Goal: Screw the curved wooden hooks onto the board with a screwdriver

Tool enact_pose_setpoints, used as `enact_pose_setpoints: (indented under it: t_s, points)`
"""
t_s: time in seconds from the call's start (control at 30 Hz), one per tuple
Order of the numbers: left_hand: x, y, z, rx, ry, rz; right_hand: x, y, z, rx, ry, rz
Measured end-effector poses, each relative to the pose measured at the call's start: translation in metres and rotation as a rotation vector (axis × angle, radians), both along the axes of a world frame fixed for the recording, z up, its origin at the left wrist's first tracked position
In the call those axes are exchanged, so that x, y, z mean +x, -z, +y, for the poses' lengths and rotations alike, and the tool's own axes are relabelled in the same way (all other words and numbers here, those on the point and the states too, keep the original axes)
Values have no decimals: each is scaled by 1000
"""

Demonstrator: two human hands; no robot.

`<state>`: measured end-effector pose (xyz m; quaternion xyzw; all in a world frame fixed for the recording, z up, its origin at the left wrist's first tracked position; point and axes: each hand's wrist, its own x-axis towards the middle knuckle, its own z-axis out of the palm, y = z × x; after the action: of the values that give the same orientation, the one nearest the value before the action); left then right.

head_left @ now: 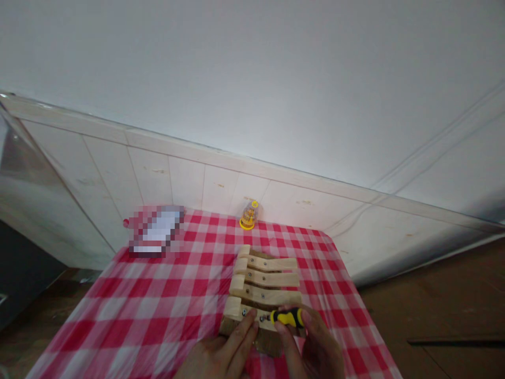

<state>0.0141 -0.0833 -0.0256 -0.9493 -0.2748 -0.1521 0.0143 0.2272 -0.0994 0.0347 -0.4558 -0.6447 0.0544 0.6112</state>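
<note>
At the far left, a dark panel stands beside the white wall. Next, at the far left corner of the bench, lies a flat thing in white, dark and pink, too pixelated to name. A red-and-white checked cloth covers the bench.

At the near middle, the left hand rests its outstretched fingertips on the nearest slat, close to that slat's left screw. Whether its grip closes on the wood I cannot tell, as the thumb is hidden.

Far beyond it, near the wall, a clear case with a yellow base and top stands upright. Nearer, four pale wooden slats lie in a row from near to far across a darker wood base, each showing two screws.

On the right of the nearest slat, the yellow-and-black screwdriver lies nearly level, its tip pointing left at the right screw. The right hand has its grip closed around the handle.

Right of the bench is brown floor, with a dark bar on it.
</note>
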Motion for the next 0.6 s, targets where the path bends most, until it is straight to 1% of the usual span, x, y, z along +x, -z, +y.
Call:
enact_pose_setpoints:
  t_s: [0.1,0.23,0.33,0.43,0.53,0.6]
  points:
    - [-2,-3,0,-3,-3,-1,-3,0,2,56,26,21]
    - [-3,-1,-1,5,4,-34,-1,-7,2,-10,-43,0]
    - [-2,3,-1,20,-1,-42,1,-9,1,5,-17,8]
    - [-1,3,-1,26,-5,-24,0,-6,1,10,10,-5]
    - [0,0,0,36,0,3,-1,-1,-1,53,126,-20]
    - [1,-2,1,46,11,21,1,-2,-3,66,212,-29]
